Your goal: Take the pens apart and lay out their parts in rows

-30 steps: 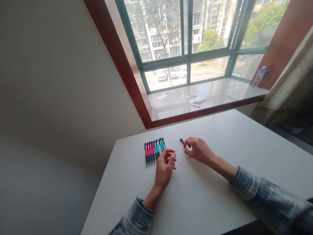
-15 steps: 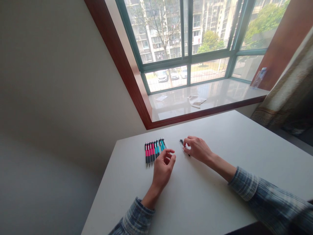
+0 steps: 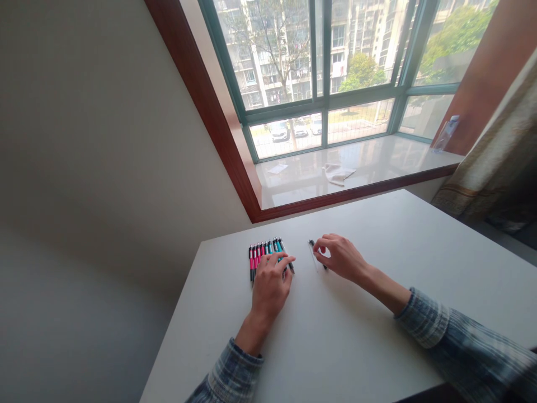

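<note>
A row of pens lies side by side on the white table [image 3: 335, 336]. Pink pens [image 3: 255, 256] with black grips are at its left and teal pens [image 3: 276, 245] towards its right, with a dark pen [image 3: 291, 265] at the right end. My left hand [image 3: 269, 285] rests over the row with fingers apart, hiding the lower parts of several pens. To the right of the row, my right hand [image 3: 340, 256] has its thumb and index finger curled together at a slim black pen [image 3: 311, 243]. A clear thin piece lies along that pen's left side.
Behind the table, a window sill [image 3: 377, 159] holds a crumpled cloth [image 3: 339, 173], a flat paper [image 3: 277, 168] and a clear bottle [image 3: 446, 134]. A wall [image 3: 104, 196] stands to the left. A curtain [image 3: 482, 162] hangs at the right.
My left hand has moved left and lowered onto the row, its fingers now more stretched out. The right hand stays at the black pen, almost unmoved.
</note>
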Available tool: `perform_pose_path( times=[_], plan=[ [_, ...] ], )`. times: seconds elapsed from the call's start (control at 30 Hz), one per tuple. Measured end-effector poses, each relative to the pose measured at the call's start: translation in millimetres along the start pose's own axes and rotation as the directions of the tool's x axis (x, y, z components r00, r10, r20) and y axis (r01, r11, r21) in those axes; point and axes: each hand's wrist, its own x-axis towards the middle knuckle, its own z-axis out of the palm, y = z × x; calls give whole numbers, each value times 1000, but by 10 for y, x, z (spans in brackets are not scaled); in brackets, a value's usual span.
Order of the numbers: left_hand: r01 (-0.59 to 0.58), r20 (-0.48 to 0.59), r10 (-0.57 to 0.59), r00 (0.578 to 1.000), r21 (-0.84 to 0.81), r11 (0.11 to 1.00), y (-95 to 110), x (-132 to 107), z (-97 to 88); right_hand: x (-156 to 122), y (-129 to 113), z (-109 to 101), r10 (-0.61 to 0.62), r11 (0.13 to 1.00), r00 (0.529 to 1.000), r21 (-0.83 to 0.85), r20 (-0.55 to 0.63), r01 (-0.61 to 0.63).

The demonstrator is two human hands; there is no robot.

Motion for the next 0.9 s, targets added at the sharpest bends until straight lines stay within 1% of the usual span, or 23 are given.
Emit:
perform_pose_path(
  times=[0.13, 0.27, 0.5, 0.73, 0.9],
  plan=[
    [-54, 49, 48, 998, 143, 988, 16, -12, 15, -8, 0, 19, -42, 998, 999, 50, -15, 42],
    [-77, 56, 66, 996, 221, 972, 44, -14, 30, -14, -14, 30, -76, 992, 997, 102, -15, 77],
    [-66, 46, 57, 997, 222, 973, 12, -6, 40, -19, -27, 32, -119, 978, 992, 176, 38, 110],
    [-129, 153, 90, 984, 263, 956, 9, 6, 20, -29, -13, 52, -155, 967, 987, 211, 49, 141],
    [-111, 151, 77, 986, 235, 966, 27, 29, -18, -34, -24, 46, -167, 963, 984, 224, 58, 150]
  ],
)
